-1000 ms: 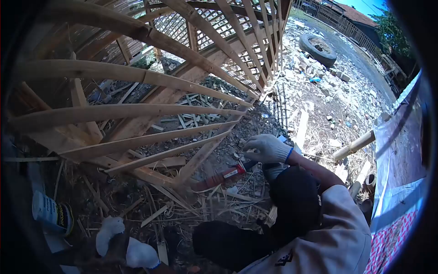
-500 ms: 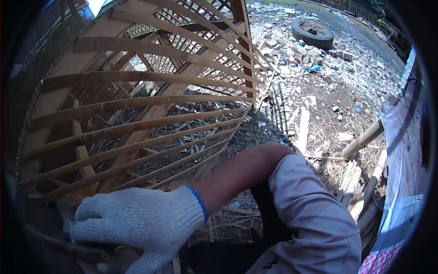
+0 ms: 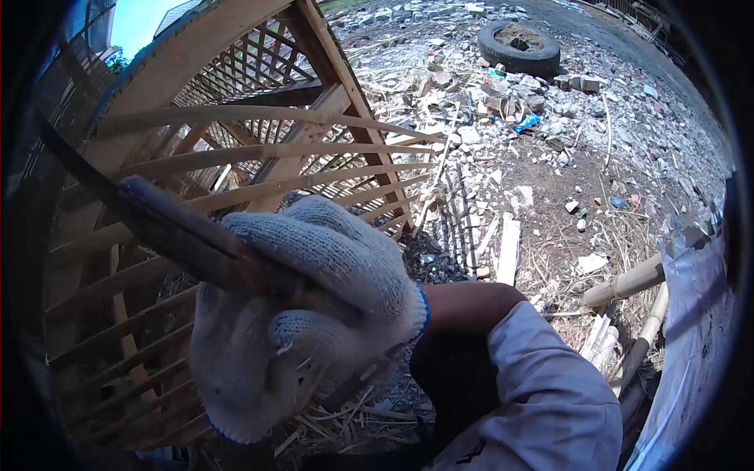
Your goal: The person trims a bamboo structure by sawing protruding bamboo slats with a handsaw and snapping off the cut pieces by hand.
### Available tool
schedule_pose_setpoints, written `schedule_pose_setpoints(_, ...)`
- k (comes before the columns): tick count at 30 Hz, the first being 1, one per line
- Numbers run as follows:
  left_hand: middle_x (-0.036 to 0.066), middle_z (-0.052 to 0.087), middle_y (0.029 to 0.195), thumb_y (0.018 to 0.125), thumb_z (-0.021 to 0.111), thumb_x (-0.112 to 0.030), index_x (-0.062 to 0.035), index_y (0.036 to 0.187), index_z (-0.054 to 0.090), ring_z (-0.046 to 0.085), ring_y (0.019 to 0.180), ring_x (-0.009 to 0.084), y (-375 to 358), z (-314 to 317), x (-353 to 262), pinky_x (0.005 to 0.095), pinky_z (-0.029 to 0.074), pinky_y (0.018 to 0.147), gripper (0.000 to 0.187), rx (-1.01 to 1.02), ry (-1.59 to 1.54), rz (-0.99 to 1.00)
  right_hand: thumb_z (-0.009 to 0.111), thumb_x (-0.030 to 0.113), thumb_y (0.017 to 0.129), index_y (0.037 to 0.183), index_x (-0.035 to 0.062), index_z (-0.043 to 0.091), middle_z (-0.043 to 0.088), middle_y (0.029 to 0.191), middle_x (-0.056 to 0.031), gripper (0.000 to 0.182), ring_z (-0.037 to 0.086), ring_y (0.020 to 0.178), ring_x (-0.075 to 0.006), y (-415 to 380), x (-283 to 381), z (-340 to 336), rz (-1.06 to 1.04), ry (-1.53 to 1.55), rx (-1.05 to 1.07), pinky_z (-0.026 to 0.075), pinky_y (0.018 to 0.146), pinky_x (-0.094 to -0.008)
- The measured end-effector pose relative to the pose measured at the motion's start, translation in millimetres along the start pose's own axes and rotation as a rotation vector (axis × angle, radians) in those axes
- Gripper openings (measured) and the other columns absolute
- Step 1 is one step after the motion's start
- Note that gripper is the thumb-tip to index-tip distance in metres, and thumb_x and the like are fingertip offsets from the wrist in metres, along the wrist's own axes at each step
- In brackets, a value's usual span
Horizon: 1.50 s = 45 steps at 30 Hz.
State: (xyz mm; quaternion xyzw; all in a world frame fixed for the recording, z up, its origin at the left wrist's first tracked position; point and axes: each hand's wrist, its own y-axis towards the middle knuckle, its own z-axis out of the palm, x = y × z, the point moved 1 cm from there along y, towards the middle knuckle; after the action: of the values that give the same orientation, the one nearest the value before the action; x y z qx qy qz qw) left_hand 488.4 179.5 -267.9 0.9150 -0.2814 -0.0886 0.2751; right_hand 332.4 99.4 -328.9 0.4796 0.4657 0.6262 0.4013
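My right hand, in a white knitted glove with a blue cuff edge, is closed around a long-bladed knife. Its dark, narrow, slightly curved end points to the upper left, and the thicker part near the glove looks brown and worn. Just below it, my gloved left hand is against the right hand and the knife's underside. Its fingers are mostly hidden, so its grip does not show. Behind both hands stands a wooden frame with thin bent slats across it.
Rubble and dry straw cover the ground. An old tyre lies at the back. Bamboo poles and a whitish sheet are at the right. A pale board lies beyond my right arm.
My right hand has moved up and right from the lower left, and the knife now shows in it. My left hand has come into clear view beneath it. The view has shifted right.
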Motion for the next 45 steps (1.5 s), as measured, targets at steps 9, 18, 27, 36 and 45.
schedule_pose_setpoints(9,0.009,0.078,0.103,0.083,0.082,-0.008,-0.0080,0.107,0.076,0.075,0.100,0.0298,139.5,145.1,-0.8,0.0439,0.058,0.098,0.025,-0.002,-0.207,0.188,0.068,0.022,0.101,0.156,-0.0048,0.033,0.052,0.148,-0.0209,0.071,0.066,0.119,-0.0266,-46.5,-93.2,-143.6,0.422,-0.134,-0.316,0.054,0.099,-0.0381)
schedule_pose_setpoints(18,0.008,0.074,0.112,0.088,0.079,-0.011,-0.0094,0.114,0.072,0.068,0.113,0.0249,197.5,189.5,49.1,0.0512,0.038,0.119,0.027,-0.031,0.325,0.107,0.056,0.005,0.105,0.157,0.0016,0.039,0.069,0.107,-0.0097,0.055,0.065,0.087,-0.0135,-91.6,-202.4,-196.3,0.633,0.127,-0.857,0.055,0.080,-0.0287)
schedule_pose_setpoints(27,0.005,0.061,0.100,0.092,0.074,-0.032,-0.0115,0.103,0.069,0.059,0.104,0.0239,215.8,217.5,60.8,0.0490,0.043,0.106,0.024,0.198,0.621,0.018,0.057,0.007,0.104,0.154,0.0026,0.041,0.068,0.123,-0.0142,0.052,0.070,0.101,-0.0196,-62.0,-235.3,-168.5,0.616,0.180,-0.732,0.058,0.091,-0.0352)
schedule_pose_setpoints(36,0.006,0.056,0.098,0.097,0.064,-0.035,-0.0106,0.102,0.067,0.056,0.102,0.0228,208.5,239.1,62.4,0.0501,0.035,0.117,0.025,0.170,0.813,0.163,0.055,0.007,0.105,0.160,0.0039,0.032,0.066,0.127,-0.0210,0.059,0.073,0.090,-0.0166,-40.3,-188.5,-181.5,0.424,0.062,-0.615,0.054,0.061,-0.0180)
schedule_pose_setpoints(45,0.005,0.054,0.098,0.100,0.053,-0.016,-0.0126,0.100,0.059,0.054,0.100,0.0217,205.7,248.5,82.8,0.0409,0.042,0.100,0.007,-0.030,1.022,0.274,0.067,0.032,0.103,0.128,-0.0011,0.065,0.056,0.069,0.0028,0.042,0.051,0.058,-0.0051,-67.8,-183.4,-216.8,0.595,-0.067,-0.765,0.042,0.052,-0.0236)
